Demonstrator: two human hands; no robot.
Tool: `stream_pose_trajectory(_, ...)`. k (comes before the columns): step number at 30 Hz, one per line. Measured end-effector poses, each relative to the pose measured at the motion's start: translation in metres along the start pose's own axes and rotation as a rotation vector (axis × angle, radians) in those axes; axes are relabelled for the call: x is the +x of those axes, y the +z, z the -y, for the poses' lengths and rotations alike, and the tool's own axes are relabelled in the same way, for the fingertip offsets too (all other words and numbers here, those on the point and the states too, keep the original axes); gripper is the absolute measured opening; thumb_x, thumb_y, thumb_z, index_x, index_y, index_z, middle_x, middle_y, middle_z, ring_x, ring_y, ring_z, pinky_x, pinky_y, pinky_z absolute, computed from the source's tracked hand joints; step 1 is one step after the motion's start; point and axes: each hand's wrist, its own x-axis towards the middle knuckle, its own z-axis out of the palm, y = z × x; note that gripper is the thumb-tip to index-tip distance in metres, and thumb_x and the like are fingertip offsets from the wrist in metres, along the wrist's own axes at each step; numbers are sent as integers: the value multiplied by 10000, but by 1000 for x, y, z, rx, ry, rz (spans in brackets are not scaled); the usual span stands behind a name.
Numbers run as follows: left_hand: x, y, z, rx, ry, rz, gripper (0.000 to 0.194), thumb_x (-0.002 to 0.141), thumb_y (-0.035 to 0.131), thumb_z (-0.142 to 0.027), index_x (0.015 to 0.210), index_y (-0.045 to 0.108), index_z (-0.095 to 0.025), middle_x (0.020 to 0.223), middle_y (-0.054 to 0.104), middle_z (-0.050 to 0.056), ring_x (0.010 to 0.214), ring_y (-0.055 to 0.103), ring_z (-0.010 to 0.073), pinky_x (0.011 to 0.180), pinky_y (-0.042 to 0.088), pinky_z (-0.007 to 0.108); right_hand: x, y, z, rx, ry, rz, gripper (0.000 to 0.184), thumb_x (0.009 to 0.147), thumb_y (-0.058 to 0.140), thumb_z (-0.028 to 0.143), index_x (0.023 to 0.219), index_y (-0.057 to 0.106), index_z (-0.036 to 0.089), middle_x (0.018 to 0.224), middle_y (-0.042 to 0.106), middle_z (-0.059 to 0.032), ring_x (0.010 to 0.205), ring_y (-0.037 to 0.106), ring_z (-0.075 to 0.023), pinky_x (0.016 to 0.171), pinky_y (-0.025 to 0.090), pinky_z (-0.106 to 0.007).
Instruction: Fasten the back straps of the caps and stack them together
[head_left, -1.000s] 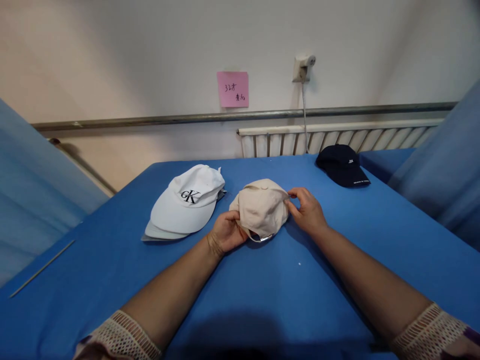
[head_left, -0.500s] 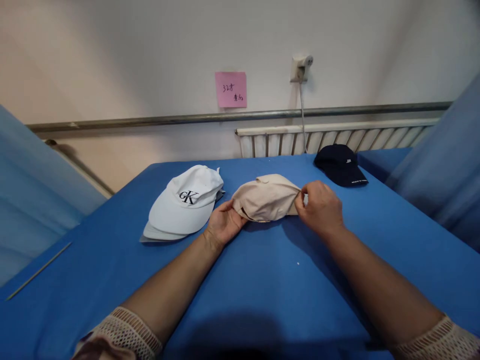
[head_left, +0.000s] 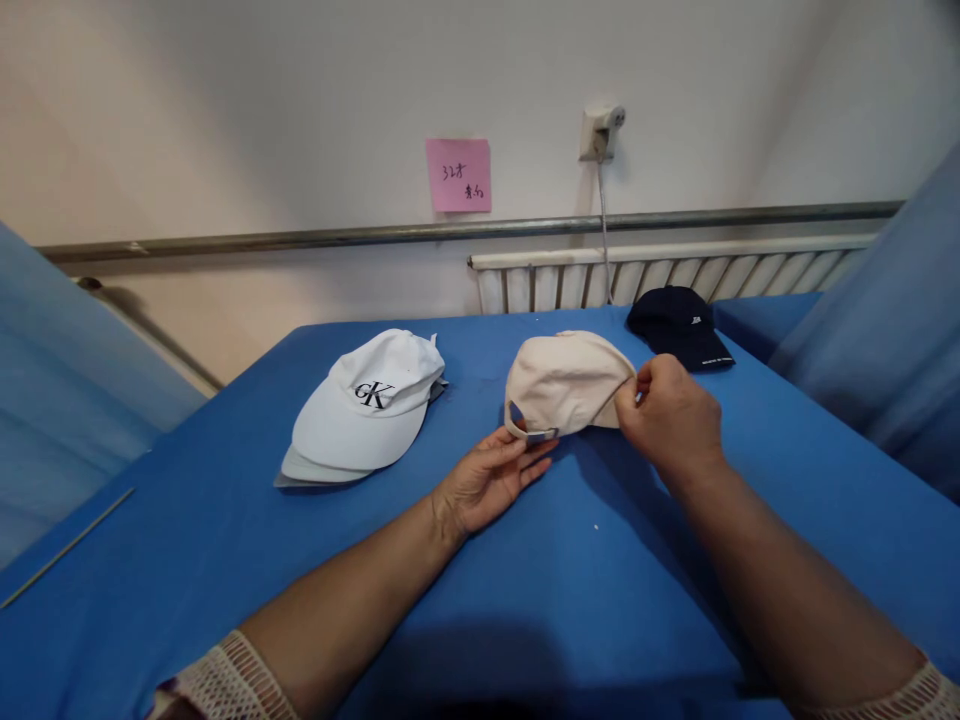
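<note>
A beige baseball cap (head_left: 568, 380) is held just above the blue-covered surface, its back strap and buckle facing me and its brim to the right. My right hand (head_left: 671, 410) pinches it at the right, near where the brim joins the crown. At the cap's lower left, my left hand (head_left: 495, 480) has thumb and forefinger on the back strap, while the other fingers stretch out under the edge. To the left lies a white cap (head_left: 367, 400) with black letters, stacked on at least one more cap whose pale brim (head_left: 319, 470) shows underneath.
A dark navy cap (head_left: 675, 325) sits at the back right of the blue sheet (head_left: 525, 590). Behind are a radiator (head_left: 547, 285), a metal rail (head_left: 337, 237), a pink note (head_left: 459, 175) and a socket (head_left: 600, 135) with a cord. Blue curtains (head_left: 60, 380) hang at both sides.
The beige cap has moved right and slightly up, turning so its strap and buckle show. Both hands have shifted right with it. The white and navy caps stay in place.
</note>
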Motion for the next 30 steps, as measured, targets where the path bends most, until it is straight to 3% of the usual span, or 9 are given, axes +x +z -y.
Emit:
stream_pose_trajectory(5, 16, -23, -27, -62, 195, -276, 158, 929, 508, -214, 1029, 623, -170, 951, 719, 59, 898, 688, 174, 915, 517, 361, -34, -2, 31, 338, -320, 286, 210, 896, 472, 374, 947, 543, 183, 742, 644, -25, 639, 592, -165, 576, 331, -270)
stream_pose_trajectory(7, 18, -29, -36, -79, 218, -333, 204, 942, 486, -253, 1056, 620, -151, 950, 723, 69, 902, 689, 178, 904, 529, 345, -40, 7, 35, 392, -338, 350, 202, 903, 464, 365, 936, 548, 185, 766, 656, -28, 664, 603, -168, 592, 348, -271)
stream_pose_trajectory(9, 17, -31, -38, -80, 180, -293, 228, 928, 502, -233, 1103, 612, -135, 1002, 721, 87, 955, 683, 195, 933, 520, 355, -37, 21, 31, 400, -272, 348, 184, 896, 467, 346, 913, 557, 187, 810, 666, -40, 702, 608, -176, 616, 363, -276)
stream_pose_trajectory(13, 13, -29, -31, -10, 96, -195, 383, 836, 519, -16, 1192, 581, -144, 1075, 713, 95, 975, 685, 204, 950, 509, 361, -19, 50, 8, 395, -53, 361, 154, 874, 473, 313, 874, 577, 200, 813, 666, -32, 705, 598, -169, 649, 383, -276)
stream_pose_trajectory(17, 13, -34, -35, -89, 119, -216, 362, 845, 476, -42, 1181, 583, -125, 949, 742, 80, 859, 710, 192, 863, 544, 331, -8, 68, -10, 321, 105, 403, 138, 844, 497, 297, 882, 594, 207, 844, 674, -34, 765, 604, -185, 686, 394, -290)
stream_pose_trajectory(23, 4, -30, -51, -232, 211, -112, 300, 861, 489, -175, 1134, 609, -139, 1015, 737, 80, 971, 685, 219, 948, 501, 379, -6, 76, -16, 226, 177, 470, 211, 841, 479, 293, 956, 610, 173, 994, 652, -99, 879, 607, -215, 786, 426, -321)
stream_pose_trajectory(26, -1, -21, -47, -213, 180, -51, 360, 830, 502, -130, 1176, 593, -173, 1065, 725, 71, 1026, 665, 228, 990, 463, 421, -7, 78, -17, 194, 178, 470, 281, 859, 451, 312, 1003, 613, 134, 1046, 626, -151, 998, 588, -251, 872, 421, -347)
stream_pose_trajectory(30, -2, -19, -41, -137, 92, -67, 496, 767, 469, -40, 1240, 556, -160, 1056, 723, 98, 1017, 668, 248, 983, 456, 463, -9, 82, -23, 264, 226, 461, 352, 841, 496, 411, 1010, 603, 122, 1034, 623, -170, 1030, 580, -285, 901, 431, -398)
